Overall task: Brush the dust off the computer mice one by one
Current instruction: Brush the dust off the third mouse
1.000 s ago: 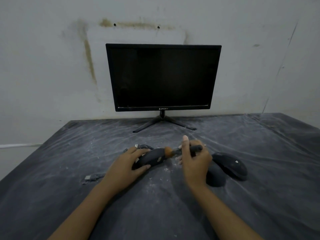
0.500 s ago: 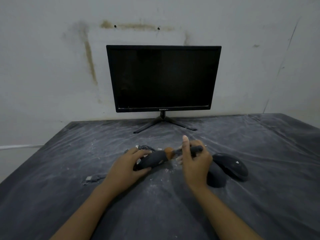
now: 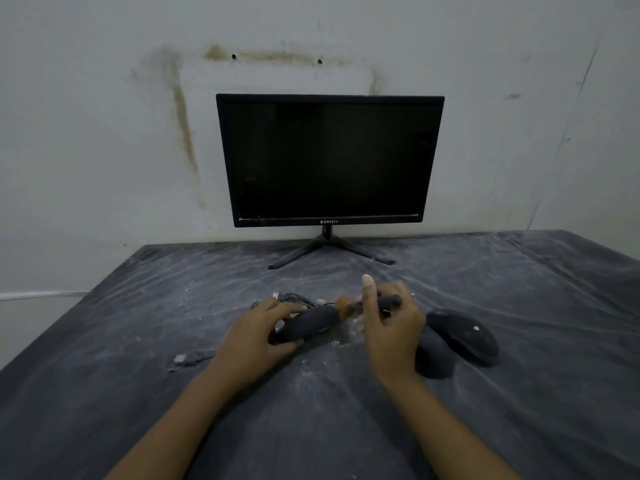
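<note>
On the dusty worktop (image 3: 519,427), the left hand (image 3: 252,344) still clamps 1 mouse (image 3: 308,323) while the right hand (image 3: 391,327) keeps the brush (image 3: 367,304) on its tip, barely shifted, so brushing continues; 2 mice (image 3: 460,336) wait nearby.

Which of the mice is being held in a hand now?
The mouse in the left hand; the other two mice lie untouched on the table, right.

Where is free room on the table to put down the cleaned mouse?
Free: the near table between the forearms, and the left side beyond the USB plug. Crowded: right of the right hand, where two mice lie.
</note>
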